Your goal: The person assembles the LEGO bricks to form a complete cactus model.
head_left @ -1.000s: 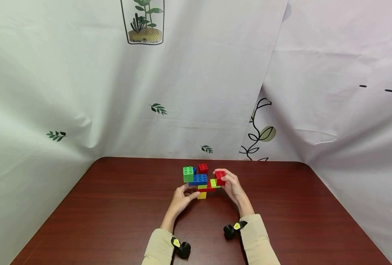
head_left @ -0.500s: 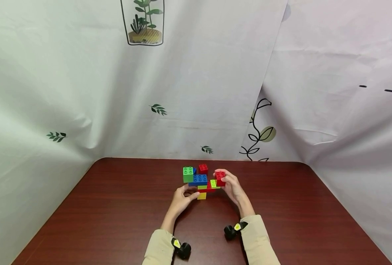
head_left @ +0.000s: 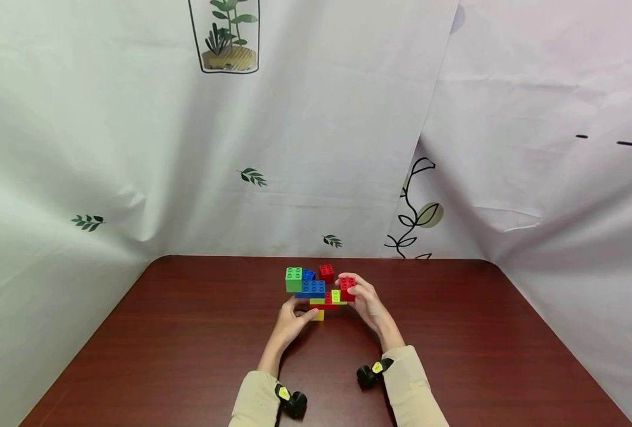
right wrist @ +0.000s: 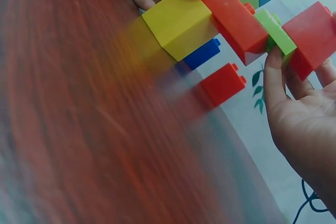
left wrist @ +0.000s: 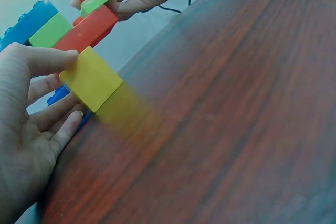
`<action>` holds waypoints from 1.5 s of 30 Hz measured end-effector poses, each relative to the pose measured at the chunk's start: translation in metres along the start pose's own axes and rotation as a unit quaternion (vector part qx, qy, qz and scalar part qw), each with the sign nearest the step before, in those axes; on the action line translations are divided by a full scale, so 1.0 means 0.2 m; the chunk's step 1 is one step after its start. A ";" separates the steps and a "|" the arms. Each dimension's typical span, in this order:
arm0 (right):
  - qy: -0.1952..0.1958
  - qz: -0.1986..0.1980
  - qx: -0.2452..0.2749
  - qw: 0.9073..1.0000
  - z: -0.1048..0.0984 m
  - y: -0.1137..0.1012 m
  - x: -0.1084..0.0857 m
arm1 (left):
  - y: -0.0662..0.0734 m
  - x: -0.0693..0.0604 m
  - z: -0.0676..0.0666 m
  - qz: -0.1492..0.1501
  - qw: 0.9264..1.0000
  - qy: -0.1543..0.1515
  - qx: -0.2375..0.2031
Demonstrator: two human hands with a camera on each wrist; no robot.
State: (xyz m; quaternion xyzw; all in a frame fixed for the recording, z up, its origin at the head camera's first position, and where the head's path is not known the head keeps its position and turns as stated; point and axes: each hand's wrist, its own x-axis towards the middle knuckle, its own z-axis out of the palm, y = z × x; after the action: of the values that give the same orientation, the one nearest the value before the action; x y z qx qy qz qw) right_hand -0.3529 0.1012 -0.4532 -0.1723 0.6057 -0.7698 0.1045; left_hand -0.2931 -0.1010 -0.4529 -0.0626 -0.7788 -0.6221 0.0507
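Observation:
A built assembly of toy building bricks stands mid-table on its yellow brick (left wrist: 93,80). Over that lie a long red brick (right wrist: 233,22), a lime brick (left wrist: 51,31) and a blue brick (head_left: 313,288), with a green brick (head_left: 293,280) at the upper left. My left hand (head_left: 289,325) grips the assembly from the left, thumb against the yellow brick's upper edge near the red one. On the right end, a red brick (right wrist: 311,38) sits on a thin lime brick (right wrist: 275,32). My right hand (head_left: 369,305) pinches that red brick, one finger touching beneath the lime piece.
Behind the assembly a separate red brick (head_left: 326,273) stands on the brown table (head_left: 188,344). Beside it is another blue brick (head_left: 308,274), partly hidden. A pale printed cloth (head_left: 321,118) hangs past the table's far edge. A dark cord (right wrist: 308,198) shows in the right wrist view.
Both the assembly and my right hand have shifted slightly left. More of the blue brick behind shows now. My left hand keeps its hold, nearly in place.

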 end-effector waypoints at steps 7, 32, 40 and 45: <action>-0.007 0.007 0.004 1.000 0.03 0.01 0.00 | 0.04 -0.02 -0.01 -0.005 1.000 0.007 -0.018; 0.022 0.008 0.057 0.998 0.07 0.02 0.03 | -0.10 0.05 0.01 0.014 1.000 -0.004 0.008; 0.089 0.022 0.112 0.989 0.05 0.04 0.04 | -0.01 0.01 -0.01 0.025 0.999 -0.014 0.024; 0.132 0.037 0.092 0.986 0.04 0.08 0.06 | -0.14 0.06 -0.02 0.014 0.999 -0.025 0.020</action>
State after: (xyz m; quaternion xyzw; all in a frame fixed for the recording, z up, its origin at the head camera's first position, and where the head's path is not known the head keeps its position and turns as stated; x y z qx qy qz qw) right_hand -0.3605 0.0852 -0.4659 -0.0361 0.5468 -0.8338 0.0670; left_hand -0.3088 -0.1101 -0.4767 -0.0879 -0.7910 -0.6040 0.0415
